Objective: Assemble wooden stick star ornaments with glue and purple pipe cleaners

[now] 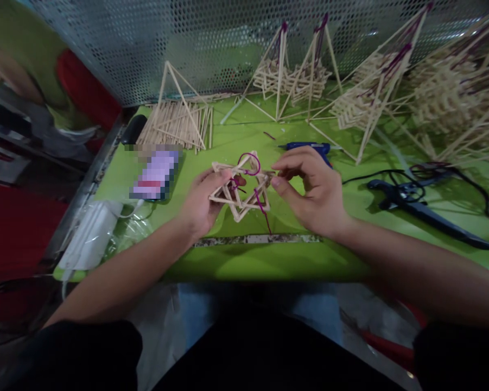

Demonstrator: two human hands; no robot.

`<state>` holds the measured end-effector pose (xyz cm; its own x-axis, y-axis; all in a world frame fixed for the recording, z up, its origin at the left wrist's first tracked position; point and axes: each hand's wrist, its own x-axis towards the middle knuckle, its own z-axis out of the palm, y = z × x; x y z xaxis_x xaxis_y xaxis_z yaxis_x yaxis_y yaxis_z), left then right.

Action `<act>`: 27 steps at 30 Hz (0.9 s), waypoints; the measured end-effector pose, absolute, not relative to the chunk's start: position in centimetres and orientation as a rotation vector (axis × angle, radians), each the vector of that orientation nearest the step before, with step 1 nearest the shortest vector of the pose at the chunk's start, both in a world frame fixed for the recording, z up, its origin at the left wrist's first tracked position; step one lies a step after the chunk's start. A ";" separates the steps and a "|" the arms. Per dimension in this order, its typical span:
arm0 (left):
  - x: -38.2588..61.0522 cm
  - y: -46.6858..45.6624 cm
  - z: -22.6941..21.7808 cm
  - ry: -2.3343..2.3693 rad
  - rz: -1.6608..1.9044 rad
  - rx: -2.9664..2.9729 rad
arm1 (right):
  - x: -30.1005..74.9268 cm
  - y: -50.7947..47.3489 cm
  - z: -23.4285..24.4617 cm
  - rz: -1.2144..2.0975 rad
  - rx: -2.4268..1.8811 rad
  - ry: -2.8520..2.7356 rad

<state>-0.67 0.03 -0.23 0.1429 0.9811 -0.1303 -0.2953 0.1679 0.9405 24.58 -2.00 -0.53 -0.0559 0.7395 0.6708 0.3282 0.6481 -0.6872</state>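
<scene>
A small star-shaped frame of thin wooden sticks (244,204) is held just above the green table. My left hand (203,202) grips its left side, thumb on top and fingers underneath. At the frame's right point, my right hand (313,190) is closed in a pinch, with thumb and forefinger around the stick tip. Purple string (259,199) is tied to the frame in several places. One piece makes a loop near the top, and a loose end hangs toward the table edge.
Stick pyramids with purple string (283,70) stand along the back right. A blue glue gun (309,146) lies beyond my right hand, a dark-handled tool (431,214) and cable to the right. Left are a stick pile (175,127), phone (154,174) and white power strip (91,236). Another person (28,65) sits far left.
</scene>
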 end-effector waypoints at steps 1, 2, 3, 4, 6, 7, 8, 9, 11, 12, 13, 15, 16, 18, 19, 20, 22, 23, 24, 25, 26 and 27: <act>-0.7 0.1 -0.3 0.954 1.151 0.935 | 24.6 -2.0 -0.4 0.455 -0.898 -1.602; -0.7 0.1 -0.4 0.943 1.157 0.938 | 24.6 -2.0 -0.3 0.486 -0.907 -1.561; -0.7 0.1 -0.4 0.932 1.156 0.939 | 24.6 -2.1 -0.2 0.514 -0.919 -1.532; -0.6 0.2 -0.5 0.923 1.152 0.941 | 24.6 -2.2 -0.1 0.539 -0.936 -1.515; -0.5 0.2 -0.6 0.910 1.142 0.951 | 24.6 -2.4 0.2 0.585 -0.976 -1.515; -0.5 0.2 -0.6 0.902 1.139 0.959 | 24.5 -2.6 0.3 0.602 -0.992 -1.526; -0.5 0.2 -0.7 0.894 1.139 0.967 | 24.5 -2.8 0.5 0.607 -0.995 -1.541; -0.5 0.2 -0.7 0.885 1.139 0.975 | 24.4 -3.0 0.6 0.606 -0.991 -1.557; -0.6 0.2 -0.8 0.874 1.141 0.989 | 24.3 -3.2 0.8 0.589 -0.970 -1.587; -0.7 0.2 -0.8 0.873 1.142 0.992 | 24.3 -3.3 0.9 0.573 -0.958 -1.603; -0.7 0.2 -0.8 0.873 1.141 0.992 | 24.3 -3.4 0.9 0.552 -0.945 -1.623; -0.7 0.2 -0.8 0.873 1.134 0.988 | 24.3 -3.5 1.1 0.497 -0.907 -1.664; -0.7 0.1 -0.8 0.871 1.129 0.989 | 24.4 -3.5 1.1 0.462 -0.884 -1.683; -0.6 0.1 -0.7 0.865 1.120 0.995 | 24.5 -3.4 1.2 0.399 -0.850 -1.711; -0.5 0.1 -0.6 0.865 1.118 0.997 | 24.5 -3.4 1.3 0.377 -0.846 -1.721; -0.5 0.1 -0.6 0.867 1.116 0.997 | 24.6 -3.4 1.3 0.364 -0.849 -1.731; -0.4 0.1 -0.5 0.875 1.114 0.992 | 24.7 -3.4 1.3 0.352 -0.864 -1.750; -0.4 0.1 -0.5 0.879 1.111 0.990 | 24.8 -3.4 1.3 0.349 -0.871 -1.762; -0.5 0.1 -0.5 0.881 1.108 0.991 | 24.8 -3.4 1.3 0.342 -0.874 -1.773; -0.5 0.1 -0.6 0.880 1.105 0.994 | 24.9 -3.4 1.3 0.330 -0.876 -1.787; -0.5 0.1 -0.6 0.877 1.103 0.998 | 25.0 -3.3 1.2 0.312 -0.876 -1.803; -0.5 0.1 -0.6 0.873 1.101 1.002 | 25.1 -3.3 1.2 0.288 -0.872 -1.821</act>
